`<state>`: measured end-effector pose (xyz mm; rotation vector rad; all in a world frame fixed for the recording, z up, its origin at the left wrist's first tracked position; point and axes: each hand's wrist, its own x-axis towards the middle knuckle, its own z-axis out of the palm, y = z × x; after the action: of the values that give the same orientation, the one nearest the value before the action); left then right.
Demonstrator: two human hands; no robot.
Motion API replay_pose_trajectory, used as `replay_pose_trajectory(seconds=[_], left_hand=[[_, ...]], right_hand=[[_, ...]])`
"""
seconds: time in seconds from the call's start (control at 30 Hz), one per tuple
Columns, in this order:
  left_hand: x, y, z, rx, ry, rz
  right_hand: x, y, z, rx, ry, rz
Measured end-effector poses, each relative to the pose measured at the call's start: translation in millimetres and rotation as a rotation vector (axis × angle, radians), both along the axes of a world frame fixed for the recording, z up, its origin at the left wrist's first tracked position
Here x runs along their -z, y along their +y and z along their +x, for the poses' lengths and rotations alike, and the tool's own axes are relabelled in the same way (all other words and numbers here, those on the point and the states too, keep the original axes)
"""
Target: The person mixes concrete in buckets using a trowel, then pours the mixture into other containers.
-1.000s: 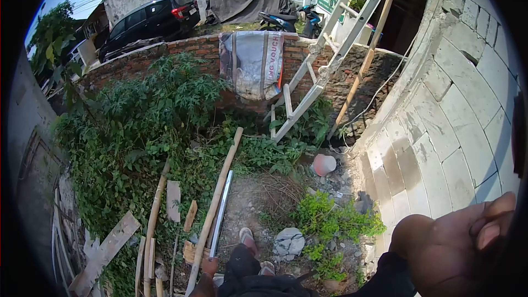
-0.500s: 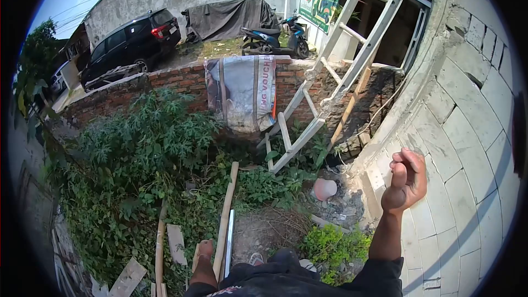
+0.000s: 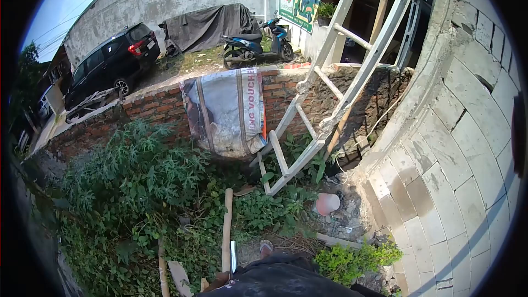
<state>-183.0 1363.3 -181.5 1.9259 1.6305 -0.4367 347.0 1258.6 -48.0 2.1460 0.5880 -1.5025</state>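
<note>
Only a small brown patch of my left hand or forearm (image 3: pixel 219 280) shows at the bottom edge, partly behind my dark shirt (image 3: pixel 275 278). Its fingers are hidden, so a hold cannot be made out. Right beside it lie a long wooden pole (image 3: pixel 227 231) and a shiny metal strip (image 3: pixel 234 256). My right hand is out of view; just a dark sleeve shows low on the right. One foot (image 3: pixel 266 249) stands on the dirt ahead of me. A ladder (image 3: pixel 328 83) leans up toward the house, its foot among the weeds.
Dense weeds (image 3: pixel 137 187) fill the left side. A brick wall (image 3: pixel 157 107) draped with a printed sack (image 3: pixel 225 113) crosses ahead. At the right rises a light block wall (image 3: pixel 440 209). A pinkish bucket (image 3: pixel 328 203) lies on rubble. Beyond are a scooter (image 3: pixel 256 44) and black car (image 3: pixel 113 58).
My right hand, raised near the block wall before, has dropped out of view. My left hand has sunk toward the bottom edge. The view has shifted, and the foot shows farther forward.
</note>
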Motion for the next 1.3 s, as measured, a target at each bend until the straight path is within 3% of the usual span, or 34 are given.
replay_pose_trajectory(seconds=[0.1,0.17,0.2,0.23,0.27,0.33,0.37,0.43,0.53,0.63,0.7,0.83,0.87,0.93,0.97,1.0,1.07,1.13,1.23,1.3], left_hand=[[-21,21,-14,-0.199,0.09,-0.286],[-28,70,-24,-0.184,0.152,-0.306],[-31,100,-27,-0.165,0.184,-0.301],[-33,133,-31,-0.128,0.215,-0.27],[-34,168,-32,-0.084,0.244,-0.228],[-27,244,-25,-0.046,0.206,-0.067],[-29,285,-19,-0.033,0.165,0.037],[-3,371,5,-1.149,-0.481,0.082],[-62,468,65,-0.981,-0.791,-0.014],[-41,563,121,-0.548,-0.69,0.265],[-84,615,181,-0.594,-0.852,0.327],[-134,769,291,-0.41,-1.048,0.452],[-152,812,321,-0.412,-1.101,0.408],[-269,884,379,-0.248,-1.256,0.634],[-299,924,414,-0.202,-1.509,0.624],[-357,955,439,-0.097,-1.499,0.741],[-434,1011,492,0.045,-1.628,0.635],[-499,1043,534,0.321,-1.677,0.72],[-544,1052,580,0.492,-1.739,0.283],[-529,1057,604,0.481,-1.625,0.361]], right_hand=[[17,72,35,0.093,-0.079,0.138],[59,167,85,-0.209,-0.153,0.583],[34,224,92,0.41,-0.233,0.933],[5,282,104,0.391,-0.341,1.177],[-45,345,114,0.486,-0.225,1.252],[-191,442,97,0.597,-0.158,1.545],[-214,488,117,0.549,-0.203,1.708],[-298,555,134,0.421,-0.285,1.915],[-410,627,142,0.351,-0.37,2.05],[-474,700,173,0.386,-0.377,2.147],[-518,734,179,0.508,-0.571,2.038],[-548,795,210,0.485,-1.163,2.202],[-553,810,207,0.555,-1.158,2.246],[-561,824,197,0.668,-1.263,2.265],[-560,827,195,0.709,-1.368,2.241],[-553,822,209,0.724,-1.327,2.258],[-550,818,221,0.806,-1.247,2.23],[-552,815,213,0.918,-1.17,2.145],[-548,817,216,0.858,-1.315,2.149],[-551,819,213,0.915,-1.377,2.041]])
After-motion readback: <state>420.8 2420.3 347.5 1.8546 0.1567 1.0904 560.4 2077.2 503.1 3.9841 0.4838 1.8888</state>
